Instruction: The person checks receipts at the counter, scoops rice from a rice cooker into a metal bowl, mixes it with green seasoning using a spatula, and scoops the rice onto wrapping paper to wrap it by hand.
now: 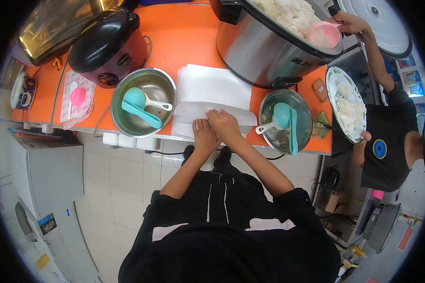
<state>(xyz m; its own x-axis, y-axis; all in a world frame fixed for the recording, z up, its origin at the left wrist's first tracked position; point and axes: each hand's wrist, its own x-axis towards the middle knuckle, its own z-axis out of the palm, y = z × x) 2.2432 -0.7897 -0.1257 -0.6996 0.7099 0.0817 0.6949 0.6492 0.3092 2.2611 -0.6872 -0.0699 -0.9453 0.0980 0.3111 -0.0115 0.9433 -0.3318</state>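
Observation:
Both hands meet at the front edge of the orange table, on a folded-over sheet of white paper (190, 110). Bent fingers of my left hand (206, 136) press on the near edge of the sheet. My right hand (225, 125) lies beside and partly over it, its fingers closed on the same fold; the thumbs are hard to see. More white sheets (215, 84) lie flat just behind. To the left stands a steel bowl (123, 123) with a turquoise scoop (136, 98) in it. On the right, another steel bowl (303, 104) holds a similar turquoise scoop (282, 114).
A large rice cooker (264, 56) full of rice stands behind the paper. At right, a co-worker (387, 127) holds a pink scoop (327, 35) over the rice and a plate of rice (333, 78). A dark lidded cooker (106, 52) is at back left; a phone (319, 89) lies at right.

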